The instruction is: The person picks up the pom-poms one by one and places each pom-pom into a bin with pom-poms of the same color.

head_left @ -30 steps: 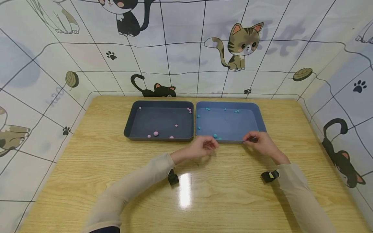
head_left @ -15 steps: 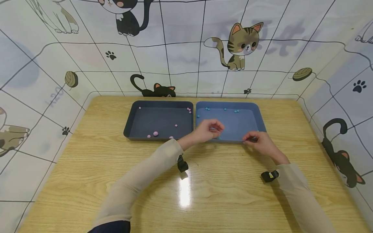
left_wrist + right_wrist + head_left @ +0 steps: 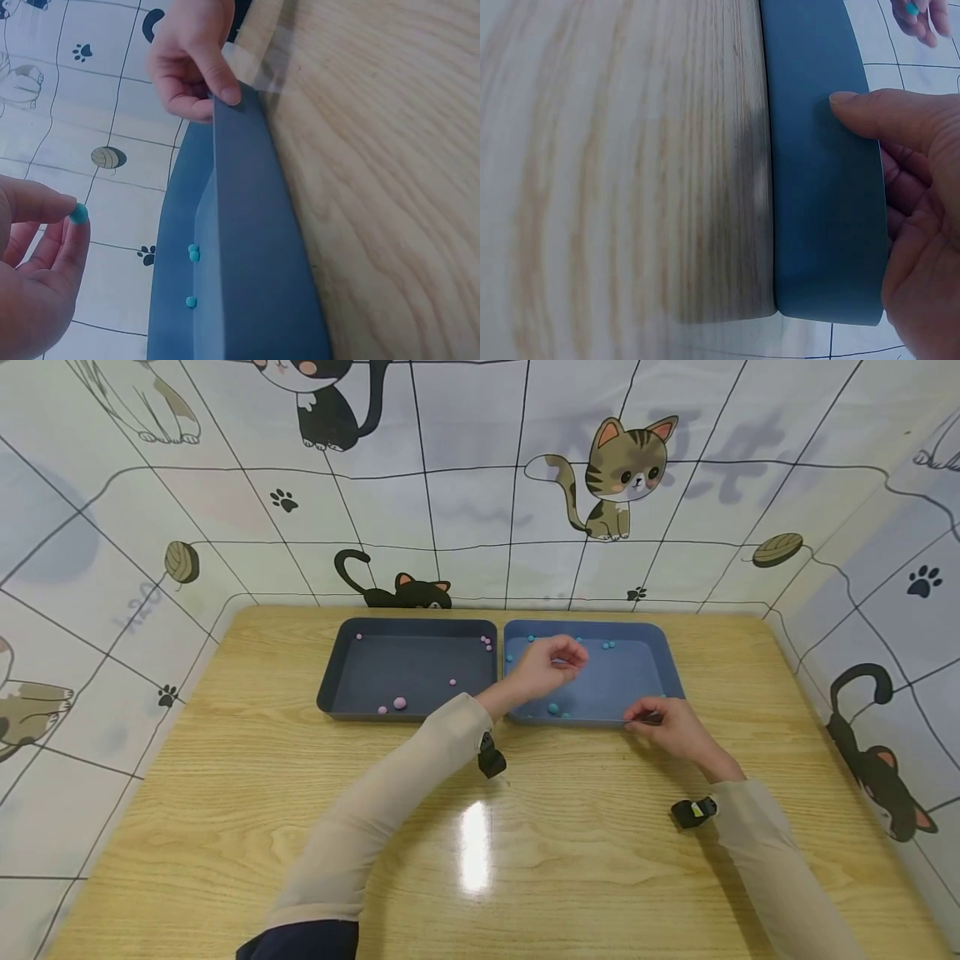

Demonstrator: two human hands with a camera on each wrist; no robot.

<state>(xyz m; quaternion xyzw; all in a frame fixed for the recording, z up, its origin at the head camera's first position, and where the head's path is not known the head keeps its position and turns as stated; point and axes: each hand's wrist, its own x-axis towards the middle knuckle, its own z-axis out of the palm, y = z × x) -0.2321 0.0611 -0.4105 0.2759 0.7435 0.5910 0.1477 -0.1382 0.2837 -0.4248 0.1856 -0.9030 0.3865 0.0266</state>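
Note:
My left hand (image 3: 543, 670) is over the left part of the blue tray (image 3: 622, 681), raised above its floor. Thumb and finger pinch a small teal ball (image 3: 78, 214), plain in the left wrist view. My right hand (image 3: 671, 727) grips the tray's near wall toward its right corner, with the thumb (image 3: 877, 116) on the outside face and the other fingers over the rim. Several teal balls lie in this tray, among them a larger one (image 3: 552, 708) near the front wall and a pair (image 3: 608, 646) at the back. Part of the tray is hidden behind the left hand.
A dark grey tray (image 3: 405, 664) stands close beside the blue one on the left. It holds several pink balls, including a larger one (image 3: 400, 703). Both trays sit on a wooden table (image 3: 585, 843), with a cat-patterned sheet (image 3: 465, 510) behind and at both sides.
My left hand has moved from the near edge, between the trays, forward and right over the blue tray. My right hand keeps its grip on the tray wall in the same spot.

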